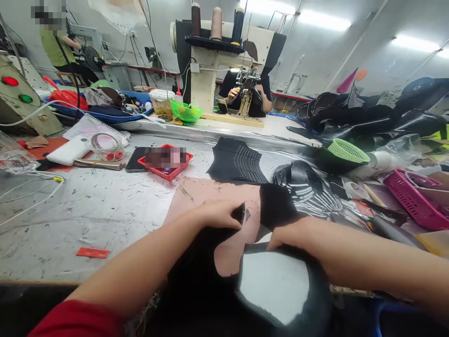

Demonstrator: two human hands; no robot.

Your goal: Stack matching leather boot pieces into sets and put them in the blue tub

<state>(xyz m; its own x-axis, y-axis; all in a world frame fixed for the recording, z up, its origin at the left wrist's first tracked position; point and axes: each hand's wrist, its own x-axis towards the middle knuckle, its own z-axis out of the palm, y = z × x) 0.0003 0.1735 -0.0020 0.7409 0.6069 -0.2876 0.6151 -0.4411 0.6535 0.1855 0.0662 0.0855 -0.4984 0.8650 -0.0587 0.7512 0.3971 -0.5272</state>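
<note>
A large black piece of material with a curved cut-out hangs over the table's front edge. My left hand pinches its upper edge between thumb and fingers, above a pinkish sheet on the table. My right hand is closed at the top of a black part with a pale white patch; its fingertips are mostly hidden. Whether the two black parts are joined I cannot tell. Just beyond my right hand a flat black piece lies across the sheet's right side.
Fanned dark cut pieces and striped black pieces lie behind. A red basket and phone sit left of them, a magenta basket to the right. Beyond stands a sewing machine with a person behind it.
</note>
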